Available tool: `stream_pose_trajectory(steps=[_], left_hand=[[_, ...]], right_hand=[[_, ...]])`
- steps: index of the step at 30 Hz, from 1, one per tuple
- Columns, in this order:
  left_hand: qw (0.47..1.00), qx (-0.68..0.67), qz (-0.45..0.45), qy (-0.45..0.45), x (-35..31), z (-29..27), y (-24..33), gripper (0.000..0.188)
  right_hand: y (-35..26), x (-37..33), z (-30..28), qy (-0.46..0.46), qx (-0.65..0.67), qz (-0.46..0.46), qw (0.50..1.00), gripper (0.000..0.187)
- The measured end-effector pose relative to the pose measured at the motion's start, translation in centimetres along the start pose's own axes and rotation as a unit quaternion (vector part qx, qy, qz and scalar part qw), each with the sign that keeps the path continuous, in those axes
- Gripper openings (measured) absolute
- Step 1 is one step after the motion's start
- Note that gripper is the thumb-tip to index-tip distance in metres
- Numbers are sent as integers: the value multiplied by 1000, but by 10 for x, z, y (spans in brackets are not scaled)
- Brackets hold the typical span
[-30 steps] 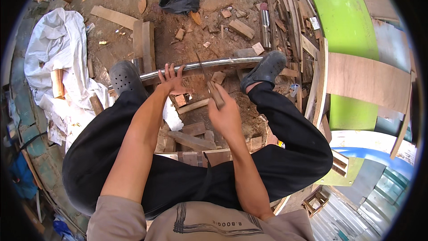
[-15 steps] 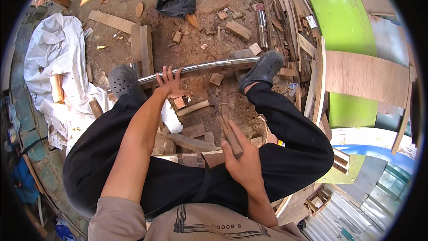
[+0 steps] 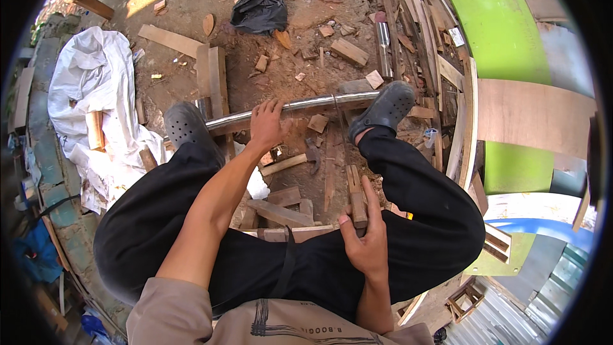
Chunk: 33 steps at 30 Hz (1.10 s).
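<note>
A long wooden bar with a shiny silver upper face point(image 3: 306, 103) lies across in front of me, its ends by my two shoes. My left hand point(image 3: 267, 126) rests on its middle, fingers curled over the silver face. In my right hand point(image 3: 366, 243), nearer my lap, is a wooden-handled blade tool point(image 3: 356, 198). Its thin dark blade is seen edge-on and reaches forward across the bar, right of my left hand; I cannot tell if it is a saw or a knife. A claw hammer point(image 3: 285, 165) lies on the ground between my legs.
Dark shoes point(image 3: 391, 103) flank the bar. Wood offcuts point(image 3: 278, 212) are scattered between my legs and beyond. A white sack point(image 3: 89, 83) lies at left, a black plastic bag point(image 3: 258, 11) farther ahead. Long timber strips point(image 3: 456, 121) and a green panel point(image 3: 495, 19) line the right side.
My left hand has gone from spread fingers to curled over the bar, slightly to the right. The right hand's tool has swung right and forward, its blade now across the bar.
</note>
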<state>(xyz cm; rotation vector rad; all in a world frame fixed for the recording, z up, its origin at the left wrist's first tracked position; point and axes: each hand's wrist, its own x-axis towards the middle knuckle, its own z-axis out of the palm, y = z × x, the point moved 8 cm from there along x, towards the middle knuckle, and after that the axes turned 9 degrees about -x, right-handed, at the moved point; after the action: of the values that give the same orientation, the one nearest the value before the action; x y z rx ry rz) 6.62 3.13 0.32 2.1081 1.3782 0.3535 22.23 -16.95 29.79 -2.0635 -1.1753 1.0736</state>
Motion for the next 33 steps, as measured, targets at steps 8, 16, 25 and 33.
stream_pose_trajectory(steps=[8,16,25,33], left_hand=[[981,100,-64,-154,17,6,-8,80],[975,124,-65,-170,20,6,-38,86],[956,130,-49,-257,37,6,-31,71],[947,112,-59,-295,54,6,-41,63]], right_hand=[[5,-3,25,61,-48,-55,995,53],[7,3,43,41,-52,-57,996,54],[8,10,48,45,-78,-63,994,54],[-4,10,58,52,-87,-84,991,54]])
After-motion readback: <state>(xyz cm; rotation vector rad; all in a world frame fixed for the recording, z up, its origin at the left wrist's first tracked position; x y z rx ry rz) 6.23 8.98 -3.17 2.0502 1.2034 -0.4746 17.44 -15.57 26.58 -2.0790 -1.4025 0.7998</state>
